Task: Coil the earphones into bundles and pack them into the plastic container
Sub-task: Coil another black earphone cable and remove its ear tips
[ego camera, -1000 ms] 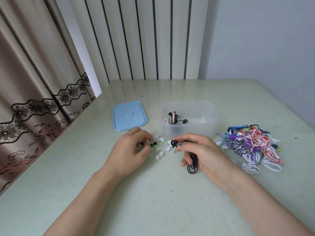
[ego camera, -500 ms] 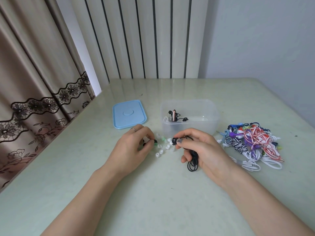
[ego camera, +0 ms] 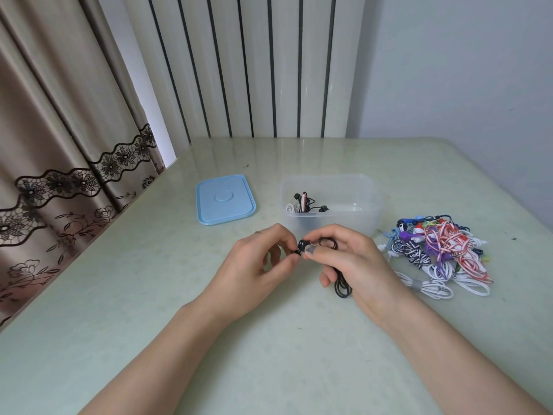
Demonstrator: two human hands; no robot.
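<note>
My right hand (ego camera: 356, 265) holds a coiled black earphone (ego camera: 342, 287); its loops hang below my fingers and one black earbud (ego camera: 304, 244) is pinched at my fingertips. My left hand (ego camera: 257, 265) pinches a small black ear tip (ego camera: 294, 252) right against that earbud. Both hands meet just in front of the clear plastic container (ego camera: 363, 187), which holds a few coiled earphones (ego camera: 302, 203) in its left part. A pile of tangled coloured and white earphones (ego camera: 440, 253) lies to the right of the container.
The container's blue lid (ego camera: 224, 200) lies flat to its left. The pale green table (ego camera: 269, 354) runs to a curtain on the left and a striped radiator behind. Loose ear tips seen earlier are hidden behind my hands.
My left hand picked a small black ear tip from the loose ones and moved right to meet the earbud. My right hand lifted slightly with the coil.
</note>
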